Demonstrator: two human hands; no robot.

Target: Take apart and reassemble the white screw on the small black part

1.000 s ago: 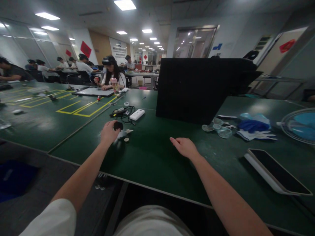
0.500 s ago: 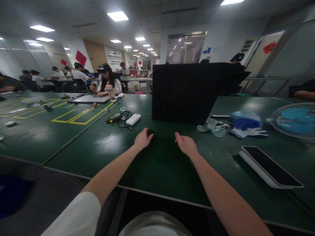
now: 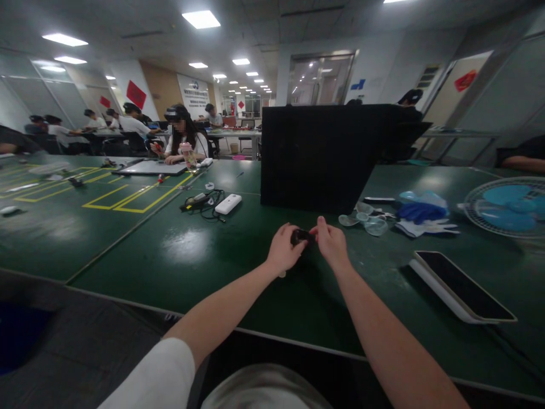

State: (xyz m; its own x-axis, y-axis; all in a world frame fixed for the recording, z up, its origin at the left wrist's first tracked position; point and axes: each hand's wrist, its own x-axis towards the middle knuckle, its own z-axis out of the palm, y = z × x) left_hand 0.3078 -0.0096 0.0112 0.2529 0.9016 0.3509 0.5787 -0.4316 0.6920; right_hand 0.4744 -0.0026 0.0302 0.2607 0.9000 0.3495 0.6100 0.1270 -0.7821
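Head view: the left hand (image 3: 283, 249) is pinching a black object (image 3: 301, 235), the right hand (image 3: 332, 243) is touching it, grip unclear.

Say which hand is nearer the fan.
Right. The right hand is to the left of the fan, apart from it; the left hand is farther left, holding a small black object.

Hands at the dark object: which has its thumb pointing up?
The right hand: its thumb sticks up in the picture. The left hand instead grips the dark object, thumb at its near side.
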